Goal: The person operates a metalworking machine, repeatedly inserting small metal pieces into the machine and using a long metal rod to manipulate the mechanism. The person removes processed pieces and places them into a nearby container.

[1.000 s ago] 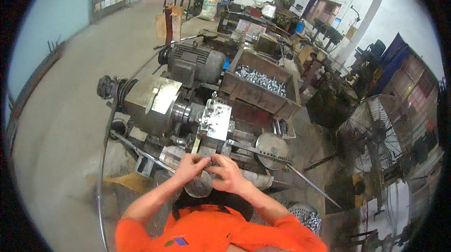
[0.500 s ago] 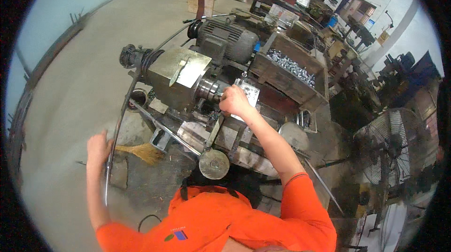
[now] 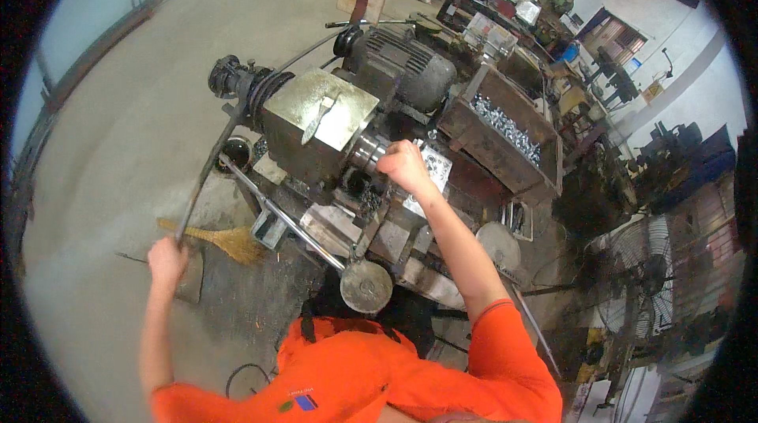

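My left hand (image 3: 167, 260) is closed around the lower end of a long dark lever bar (image 3: 199, 190), which slopes up to the pulley end of a small lathe. My right hand (image 3: 403, 164) is at the front of the lathe's round steel chuck (image 3: 367, 151), its fingers bent together in a pinch. Whatever sits between those fingers is hidden by the hand. Just beyond it lies a bright metal block (image 3: 437, 166) with holes. On the grey headstock cover (image 3: 296, 107) rests a flat brush-like tool (image 3: 317, 121).
A rusty bin (image 3: 485, 143) with many small shiny metal parts stands behind the lathe, beside an electric motor (image 3: 403, 68). A straw broom (image 3: 229, 241) lies on the floor at left. A round handwheel (image 3: 365, 286) juts toward me; a large fan (image 3: 643, 265) stands at right.
My left hand has closed on the lever bar, whose end stuck out below the hand before. My right hand stays at the chuck. The whole view has shifted slightly.
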The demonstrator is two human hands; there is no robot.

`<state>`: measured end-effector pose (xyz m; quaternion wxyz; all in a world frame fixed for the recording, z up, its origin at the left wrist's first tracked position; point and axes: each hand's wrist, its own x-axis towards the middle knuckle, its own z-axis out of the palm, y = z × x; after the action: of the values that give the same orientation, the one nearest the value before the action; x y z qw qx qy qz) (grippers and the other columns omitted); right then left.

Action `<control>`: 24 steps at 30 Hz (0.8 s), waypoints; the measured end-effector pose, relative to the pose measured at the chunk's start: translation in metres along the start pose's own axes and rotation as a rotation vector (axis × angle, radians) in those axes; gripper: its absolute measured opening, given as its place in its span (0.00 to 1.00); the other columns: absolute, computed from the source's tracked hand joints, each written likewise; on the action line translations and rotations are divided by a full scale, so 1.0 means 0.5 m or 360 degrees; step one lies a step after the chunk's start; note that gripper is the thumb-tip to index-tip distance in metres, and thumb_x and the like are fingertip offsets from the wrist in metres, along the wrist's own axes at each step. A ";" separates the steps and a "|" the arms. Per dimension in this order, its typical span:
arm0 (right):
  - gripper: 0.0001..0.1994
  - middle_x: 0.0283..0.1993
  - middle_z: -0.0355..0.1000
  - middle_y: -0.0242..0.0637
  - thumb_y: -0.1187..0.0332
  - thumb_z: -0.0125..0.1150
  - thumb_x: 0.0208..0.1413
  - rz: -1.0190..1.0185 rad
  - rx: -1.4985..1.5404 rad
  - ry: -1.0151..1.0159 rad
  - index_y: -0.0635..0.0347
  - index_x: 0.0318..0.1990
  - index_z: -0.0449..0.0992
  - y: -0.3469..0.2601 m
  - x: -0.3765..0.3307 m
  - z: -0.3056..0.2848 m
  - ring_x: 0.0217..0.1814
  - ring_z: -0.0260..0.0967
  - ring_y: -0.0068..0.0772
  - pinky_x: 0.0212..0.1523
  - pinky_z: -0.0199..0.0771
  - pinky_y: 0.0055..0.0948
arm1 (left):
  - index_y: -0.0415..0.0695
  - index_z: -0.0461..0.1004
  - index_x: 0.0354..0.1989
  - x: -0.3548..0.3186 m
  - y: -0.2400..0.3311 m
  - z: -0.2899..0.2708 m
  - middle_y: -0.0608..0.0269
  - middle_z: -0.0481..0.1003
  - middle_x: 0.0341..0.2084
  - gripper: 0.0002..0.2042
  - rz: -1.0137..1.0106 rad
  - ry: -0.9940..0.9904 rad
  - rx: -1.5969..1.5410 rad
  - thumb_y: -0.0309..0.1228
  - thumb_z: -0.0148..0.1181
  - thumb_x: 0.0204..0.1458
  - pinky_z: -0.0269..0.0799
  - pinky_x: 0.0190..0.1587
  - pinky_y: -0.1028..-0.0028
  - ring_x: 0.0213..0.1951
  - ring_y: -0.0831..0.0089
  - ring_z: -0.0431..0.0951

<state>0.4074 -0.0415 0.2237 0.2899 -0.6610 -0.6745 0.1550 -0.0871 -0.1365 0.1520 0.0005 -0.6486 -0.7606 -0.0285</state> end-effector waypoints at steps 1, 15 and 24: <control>0.13 0.18 0.66 0.56 0.65 0.58 0.28 -0.0112 -0.0039 0.0107 0.69 0.13 0.69 0.020 -0.003 0.012 0.23 0.69 0.51 0.29 0.68 0.39 | 0.38 0.71 0.27 0.039 -0.053 0.018 0.47 0.73 0.24 0.10 -0.0037 -0.0045 0.0135 0.34 0.58 0.44 0.70 0.33 0.59 0.29 0.53 0.75; 0.09 0.51 0.66 0.52 0.66 0.58 0.29 -0.0038 0.0046 0.0335 0.59 0.21 0.77 -0.012 -0.087 -0.038 0.48 0.67 0.54 0.48 0.68 0.38 | 0.38 0.73 0.39 0.261 -0.103 0.000 0.49 0.74 0.33 0.13 0.0088 0.0454 -0.0256 0.35 0.53 0.51 0.70 0.40 0.60 0.38 0.54 0.75; 0.07 0.51 0.68 0.48 0.67 0.59 0.31 0.0163 -0.0173 0.0659 0.57 0.23 0.75 0.149 -0.406 -0.216 0.49 0.67 0.51 0.48 0.69 0.35 | 0.43 0.69 0.47 0.157 0.227 0.486 0.47 0.74 0.39 0.22 0.0370 -0.0628 -0.0714 0.32 0.60 0.39 0.71 0.42 0.62 0.41 0.53 0.74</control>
<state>0.5233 -0.2540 0.2265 0.3780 -0.7268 -0.5734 -0.0060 0.0212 -0.0305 -0.0826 -0.2867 -0.7081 -0.6415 -0.0689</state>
